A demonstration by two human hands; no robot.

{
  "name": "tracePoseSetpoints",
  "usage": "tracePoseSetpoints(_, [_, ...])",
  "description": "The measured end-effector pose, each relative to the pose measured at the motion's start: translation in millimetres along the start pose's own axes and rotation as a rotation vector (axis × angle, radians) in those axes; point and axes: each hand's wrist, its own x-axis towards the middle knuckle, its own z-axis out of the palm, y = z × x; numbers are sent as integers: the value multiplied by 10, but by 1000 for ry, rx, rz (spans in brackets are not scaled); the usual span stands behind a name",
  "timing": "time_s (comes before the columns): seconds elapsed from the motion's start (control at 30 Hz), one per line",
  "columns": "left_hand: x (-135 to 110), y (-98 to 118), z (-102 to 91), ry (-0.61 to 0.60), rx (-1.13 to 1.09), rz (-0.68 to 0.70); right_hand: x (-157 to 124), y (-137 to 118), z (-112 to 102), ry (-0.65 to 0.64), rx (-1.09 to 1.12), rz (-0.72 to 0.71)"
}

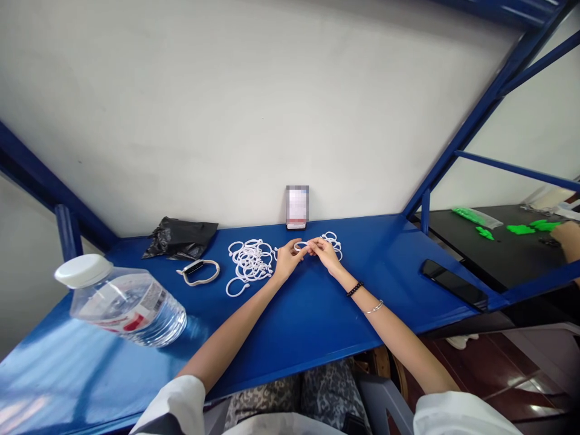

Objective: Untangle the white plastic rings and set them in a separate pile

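Observation:
Between my two hands, above the blue table, is a white plastic ring (299, 244). My left hand (289, 258) pinches its left side, and my right hand (322, 251) has its fingertips closed on the right side. The hands nearly touch each other. A heap of similar white rings (251, 261) lies to the left of my left hand, with one ring (237, 287) at its near edge. More white rings (334, 243) lie just behind and to the right of my right hand, which partly hides them.
A water bottle (129, 302), a watch (200, 273) and a black plastic bag (181, 237) are on the left. A phone (297, 208) leans on the wall; another phone (454, 284) lies at right. Beyond the blue frame, a person's hand (568, 238) is near green pieces (521, 229).

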Motion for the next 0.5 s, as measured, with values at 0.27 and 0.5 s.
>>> tracePoseSetpoints(0.27, [11, -28, 15, -6, 19, 4, -3, -4, -4, 0, 5, -1])
tracePoseSetpoints(0.5, [10, -23, 7, -10, 43, 18, -6, -5, 3, -2, 8, -4])
